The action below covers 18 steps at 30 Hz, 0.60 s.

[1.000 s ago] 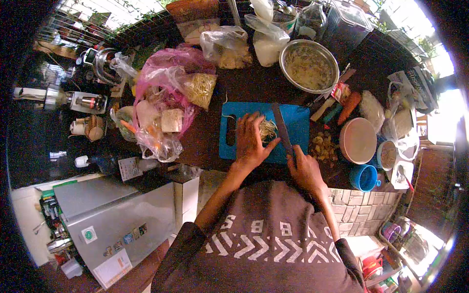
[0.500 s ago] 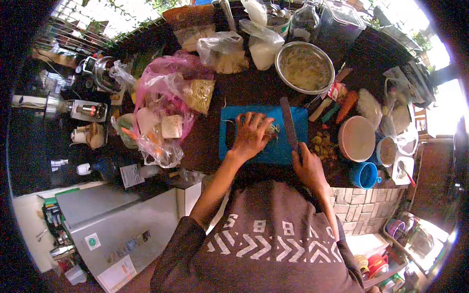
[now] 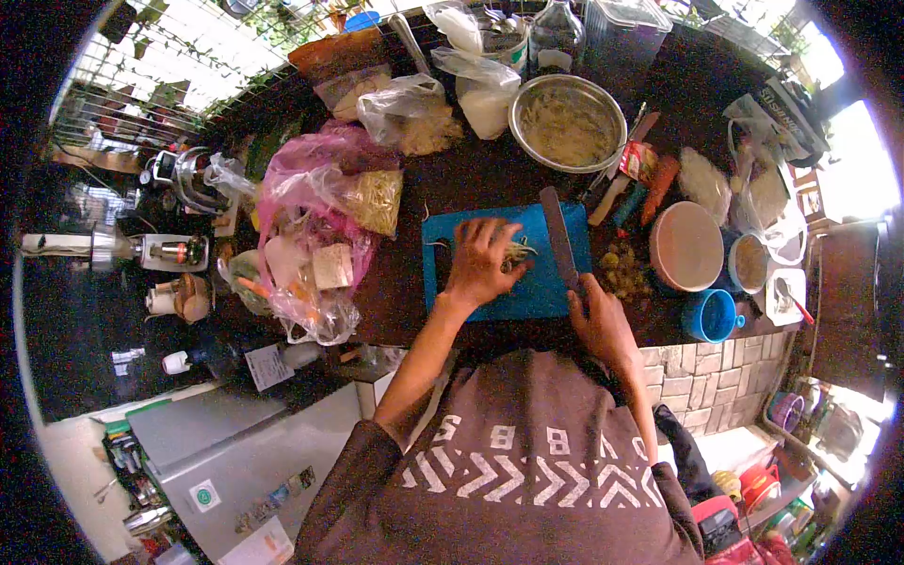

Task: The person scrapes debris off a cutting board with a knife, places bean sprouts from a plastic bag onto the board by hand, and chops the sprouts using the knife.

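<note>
A blue cutting board (image 3: 546,299) lies on the dark table in front of me. My left hand (image 3: 480,264) rests over its middle, fingers bent and somewhat spread, touching a small heap of pale bean sprouts (image 3: 518,254). Part of the heap is hidden beneath the palm and fingers. My right hand (image 3: 603,323) is wrapped round the handle of a knife (image 3: 557,231). The blade points away from me over the right part of the board, a little to the right of the sprouts and apart from them.
Left of the board sit a pink plastic bag (image 3: 311,160) and a tofu block (image 3: 332,266). A metal bowl (image 3: 568,122) stands behind. On the right are a carrot (image 3: 661,188), a round pink lid (image 3: 686,247) and a blue cup (image 3: 709,315).
The view has turned slightly. The knife has moved away from the sprouts to the right. My left hand has shifted on the heap, its fingers now bent over it.
</note>
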{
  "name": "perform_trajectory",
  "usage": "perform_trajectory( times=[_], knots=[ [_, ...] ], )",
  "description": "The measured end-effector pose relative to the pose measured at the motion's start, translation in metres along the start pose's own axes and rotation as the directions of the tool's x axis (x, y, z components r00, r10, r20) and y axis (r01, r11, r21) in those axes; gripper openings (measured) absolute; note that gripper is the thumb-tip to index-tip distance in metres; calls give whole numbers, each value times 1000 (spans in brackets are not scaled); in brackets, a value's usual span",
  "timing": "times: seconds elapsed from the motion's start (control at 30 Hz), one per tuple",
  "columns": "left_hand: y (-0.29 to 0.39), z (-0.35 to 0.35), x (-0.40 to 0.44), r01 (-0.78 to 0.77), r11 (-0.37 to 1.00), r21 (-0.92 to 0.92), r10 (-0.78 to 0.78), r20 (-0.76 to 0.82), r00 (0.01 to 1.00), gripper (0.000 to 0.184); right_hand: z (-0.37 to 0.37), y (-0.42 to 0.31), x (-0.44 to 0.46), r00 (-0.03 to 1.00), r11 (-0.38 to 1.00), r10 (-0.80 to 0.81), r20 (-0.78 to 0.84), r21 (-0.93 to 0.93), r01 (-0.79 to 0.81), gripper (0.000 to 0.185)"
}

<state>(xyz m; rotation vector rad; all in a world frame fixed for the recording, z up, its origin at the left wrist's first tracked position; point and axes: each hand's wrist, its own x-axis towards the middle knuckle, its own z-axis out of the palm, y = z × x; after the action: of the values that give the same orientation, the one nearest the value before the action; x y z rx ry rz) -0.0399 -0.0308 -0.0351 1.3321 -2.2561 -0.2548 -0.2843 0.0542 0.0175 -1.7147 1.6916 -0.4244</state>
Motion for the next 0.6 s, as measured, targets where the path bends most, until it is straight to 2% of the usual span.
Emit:
perform_trajectory(
  times=[0.07,0.1,0.17,0.3,0.37,0.5,0.6],
  knots=[
    [5,-11,1,1,998,-70,-12,-160,987,44,-1,-2,-1,1000,999,10,21,46,-11,29],
    [-2,-8,-6,-1,998,-70,-10,-162,987,44,-2,-5,-1,1000,999,9,19,45,-10,29],
    [-24,4,-22,-74,942,-327,33,-131,991,35,-3,-10,0,1000,995,5,31,100,-8,29],
    [-17,6,-23,-13,975,-220,4,-43,999,23,-4,-9,0,997,995,-9,82,98,1,28],
    [-14,5,-21,42,976,-215,-48,-26,999,17,-4,-15,2,988,996,50,145,67,-60,27],
    [-9,3,-22,32,962,-271,-52,-67,996,23,1,-16,-2,996,999,-3,86,40,0,26],
    [7,-7,-19,48,982,-185,-73,-131,989,31,8,-4,-4,998,1000,-14,62,25,12,27]
  ],
)
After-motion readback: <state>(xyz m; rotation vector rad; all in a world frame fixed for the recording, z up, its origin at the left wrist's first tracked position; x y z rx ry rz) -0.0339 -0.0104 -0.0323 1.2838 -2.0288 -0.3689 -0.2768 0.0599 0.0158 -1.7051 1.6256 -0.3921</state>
